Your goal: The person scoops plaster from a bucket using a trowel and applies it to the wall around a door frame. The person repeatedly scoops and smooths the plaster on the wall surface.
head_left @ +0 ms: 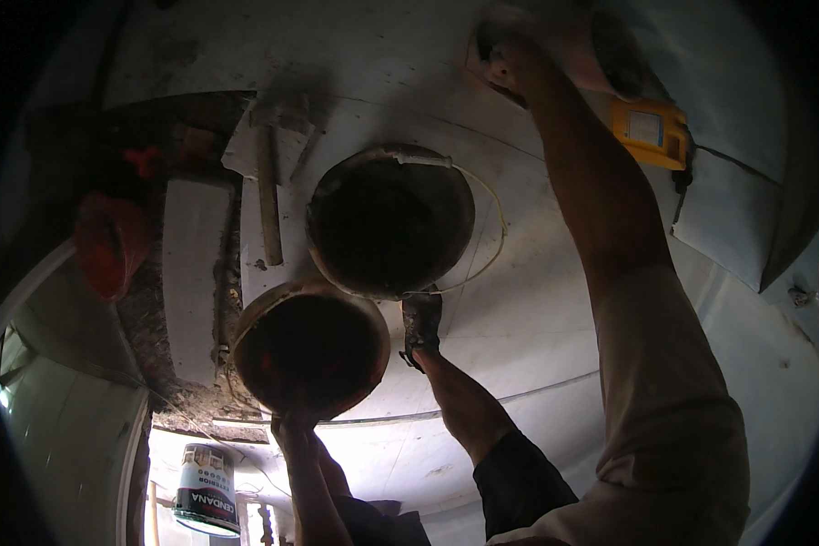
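Note:
At the lower left of centre, my left hand [293, 426] is at the near rim of a dark, round bucket [246, 341], closed on it with the fingertips hidden. A second round bucket [317, 241] stands just beyond, with a thin pale handle [500, 223] looping out to its right. My right arm reaches far forward. At its end my right hand [508, 71] is at the dark opening of a pinkish container [564, 41]; its fingers look curled, but shadow hides what they hold. My sandalled foot [421, 323] is beside the second bucket.
A hammer [268, 196] with a wooden handle lies left of the buckets, near a white slab [191, 273] on broken ground. Farther left is a red container [109, 246]. A yellow case [651, 135] sits at the right; a paint can [207, 491] is at the lower left.

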A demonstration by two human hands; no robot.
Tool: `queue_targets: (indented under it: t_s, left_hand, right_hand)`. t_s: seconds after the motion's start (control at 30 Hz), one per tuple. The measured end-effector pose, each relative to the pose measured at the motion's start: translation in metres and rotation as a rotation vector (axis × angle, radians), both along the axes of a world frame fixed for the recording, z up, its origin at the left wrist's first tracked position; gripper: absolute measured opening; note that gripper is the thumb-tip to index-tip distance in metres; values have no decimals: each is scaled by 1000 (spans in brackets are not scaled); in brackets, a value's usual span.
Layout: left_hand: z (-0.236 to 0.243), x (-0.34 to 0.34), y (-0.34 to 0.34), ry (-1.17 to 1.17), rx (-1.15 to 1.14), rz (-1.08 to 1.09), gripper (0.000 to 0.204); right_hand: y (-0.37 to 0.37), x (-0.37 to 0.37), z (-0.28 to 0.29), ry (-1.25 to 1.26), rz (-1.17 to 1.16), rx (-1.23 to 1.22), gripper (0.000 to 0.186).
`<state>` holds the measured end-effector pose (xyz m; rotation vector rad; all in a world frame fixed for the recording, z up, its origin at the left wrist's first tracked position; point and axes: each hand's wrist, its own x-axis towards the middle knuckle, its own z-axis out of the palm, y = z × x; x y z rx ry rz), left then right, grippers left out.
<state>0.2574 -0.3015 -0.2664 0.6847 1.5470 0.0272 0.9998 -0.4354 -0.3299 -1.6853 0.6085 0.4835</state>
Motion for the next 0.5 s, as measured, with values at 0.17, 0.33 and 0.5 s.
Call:
queue_targets:
  t_s: [0.17, 0.33, 0.5]
  left_hand:
    - [73, 2, 4, 134, 204, -230, 43]
    - [126, 9, 23, 154, 40, -56, 40]
    - [149, -2, 35, 117, 118, -153, 53]
  right_hand:
    - [-12, -1, -18, 76, -44, 42, 19]
    - [-77, 24, -54, 262, -15, 477, 22]
    - [-56, -11, -36, 253, -151, 595, 25]
